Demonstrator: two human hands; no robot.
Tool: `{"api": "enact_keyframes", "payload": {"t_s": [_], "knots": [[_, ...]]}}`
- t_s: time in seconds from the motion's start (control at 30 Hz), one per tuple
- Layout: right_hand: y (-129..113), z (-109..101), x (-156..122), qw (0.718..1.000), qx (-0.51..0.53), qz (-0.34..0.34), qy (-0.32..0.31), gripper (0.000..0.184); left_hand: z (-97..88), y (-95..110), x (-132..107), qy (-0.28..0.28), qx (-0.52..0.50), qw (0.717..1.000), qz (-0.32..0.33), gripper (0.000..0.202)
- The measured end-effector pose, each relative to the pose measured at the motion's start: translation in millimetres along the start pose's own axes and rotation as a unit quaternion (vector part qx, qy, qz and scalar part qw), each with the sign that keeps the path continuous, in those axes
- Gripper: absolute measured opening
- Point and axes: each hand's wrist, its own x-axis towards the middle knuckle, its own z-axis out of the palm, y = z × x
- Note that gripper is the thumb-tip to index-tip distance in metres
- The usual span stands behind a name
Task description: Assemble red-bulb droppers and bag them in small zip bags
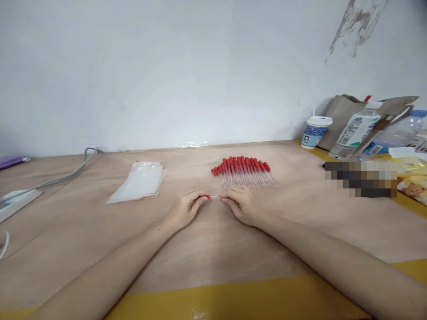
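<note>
Between my two hands lies one dropper (pixel 215 197), level, with its red rubber bulb to the left and its clear glass tube to the right. The fingers of my left hand (pixel 187 208) pinch the red bulb. With thumb and fingers, my right hand (pixel 243 205) grips the tube's other end, and its tip is hidden behind them. Just beyond my right hand, a row of several droppers (pixel 245 171) rests on the table, red bulbs pointing away from me. A stack of clear zip bags (pixel 138 182) sits left of my left hand.
Brown paper (pixel 187 262) covers the table, with yellow tape (pixel 213 300) along the near edge. A paper cup (pixel 315 132), a plastic bottle (pixel 356 129) and a grey-brown bag (pixel 340 115) stand at the back right. A grey cable (pixel 63 178) and white power strip (pixel 20 200) are at left.
</note>
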Motion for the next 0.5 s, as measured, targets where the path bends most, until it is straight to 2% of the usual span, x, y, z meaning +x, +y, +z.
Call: {"api": "enact_keyframes", "payload": {"t_s": [0.23,0.4,0.5], "knots": [[2.1,1.3,1.0,0.998,0.059,0.007,0.002,0.020,2.7,-1.8,-4.2,-0.015,-0.031,0.999,-0.017,0.020],[4.8,-1.5,6.2,0.994,0.109,0.010,-0.029,0.020,3.5,-4.4,-6.1,-0.017,-0.031,0.999,-0.011,0.020],[5.6,-4.0,7.8,0.992,0.110,0.013,-0.061,0.020,2.4,-1.8,-5.1,-0.040,-0.025,0.999,0.007,0.021]]}}
